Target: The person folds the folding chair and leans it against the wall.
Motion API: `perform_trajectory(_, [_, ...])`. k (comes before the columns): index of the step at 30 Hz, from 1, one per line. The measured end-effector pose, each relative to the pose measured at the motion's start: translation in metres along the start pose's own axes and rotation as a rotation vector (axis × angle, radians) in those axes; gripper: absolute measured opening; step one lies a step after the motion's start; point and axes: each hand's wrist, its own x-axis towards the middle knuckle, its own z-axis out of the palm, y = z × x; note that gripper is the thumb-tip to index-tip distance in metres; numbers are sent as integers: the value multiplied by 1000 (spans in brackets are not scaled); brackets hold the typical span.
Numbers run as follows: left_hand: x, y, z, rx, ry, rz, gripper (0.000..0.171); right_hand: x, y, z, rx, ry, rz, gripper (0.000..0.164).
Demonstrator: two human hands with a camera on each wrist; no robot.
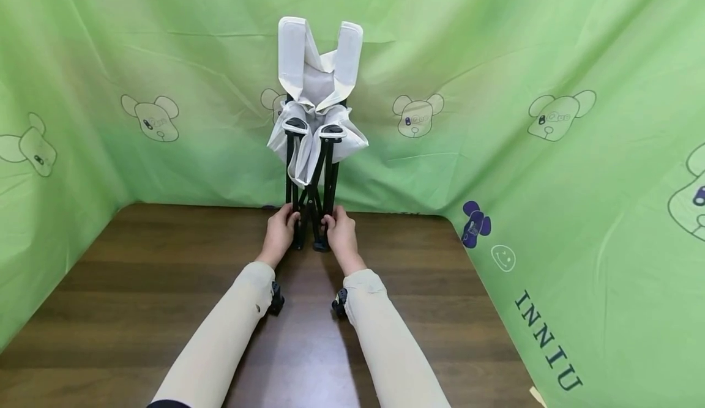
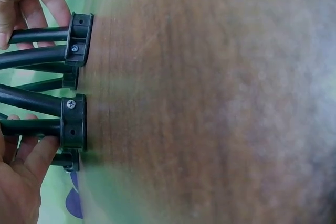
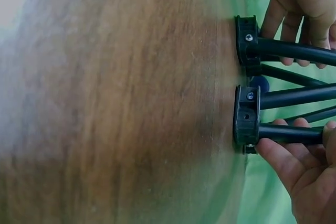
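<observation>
A folded camping chair (image 1: 318, 84) with white fabric and a black tube frame stands upright at the far side of the table, near the green cloth. My left hand (image 1: 278, 233) grips its left front leg (image 2: 31, 127) low down, thumb and fingers around the tube. On the other side my right hand (image 1: 343, 237) holds the right front leg (image 3: 291, 134) in the same way. Black plastic feet (image 2: 73, 123) with screws sit at the leg ends, on the tabletop. The legs are drawn close together and cross between the hands. White fabric hangs bunched above them.
The brown wooden table (image 1: 308, 347) reaches from the arms to the back. Green cloth (image 1: 220, 169) printed with bear heads encloses it at the back and both sides. A black wrist camera (image 1: 276, 299) sits on the left sleeve, another black camera (image 1: 339, 304) on the right.
</observation>
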Motion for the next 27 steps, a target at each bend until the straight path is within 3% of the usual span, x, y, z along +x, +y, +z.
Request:
perform_trajectory(11, [-1,1,2,50,31,10,23,1,2,-2,-5,-32,8,13])
perform_trajectory(18, [1,2,3,33,28,-10,24,5,3,-2,-2,-36,4,11])
perform_trajectory(27, [-1,5,5,44,77,26,17,6,2,-5,-9,-41,0,13])
